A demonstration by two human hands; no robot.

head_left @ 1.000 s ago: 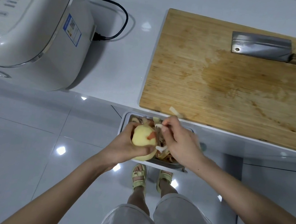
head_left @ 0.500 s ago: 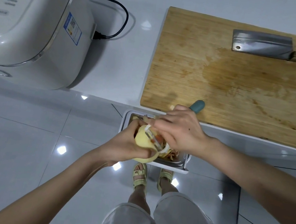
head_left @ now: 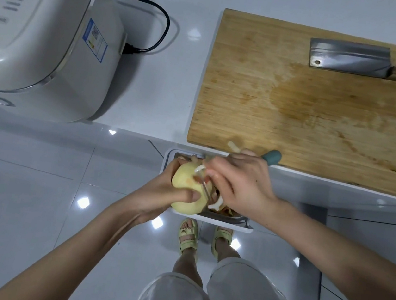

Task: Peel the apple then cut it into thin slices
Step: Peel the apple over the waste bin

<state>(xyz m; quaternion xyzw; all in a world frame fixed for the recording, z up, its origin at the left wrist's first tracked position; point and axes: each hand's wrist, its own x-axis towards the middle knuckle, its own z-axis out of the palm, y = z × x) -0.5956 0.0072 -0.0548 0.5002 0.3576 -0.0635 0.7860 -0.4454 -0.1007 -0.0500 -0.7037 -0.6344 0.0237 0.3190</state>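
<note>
Since a second ago my right hand [head_left: 240, 183] has swung over the apple [head_left: 188, 188], bringing the peeler [head_left: 205, 188] blade down across its right flank, teal handle end now poking out toward the board edge; in the half-second just past little has shifted. At lower centre of the frame, my left hand [head_left: 158, 192] has its grip closed round the apple from below, thumb pressed on the near face, holding it over the metal bin [head_left: 223, 220] that catches the peelings [head_left: 222, 207]. My right grip is closed on the peeler. The fruit shows pale yellow flesh almost all over, with only a small reddish patch left by the blade, so I judge the peeling step to be near its end. The next move calls for a short stroke over that last patch, then a turn of the apple to check the hidden side. Slicing has not begun: the cleaver [head_left: 350, 59] lies untouched at upper right on the wooden cutting board [head_left: 298, 107], which sits on the white worktop [head_left: 166, 75].
</note>
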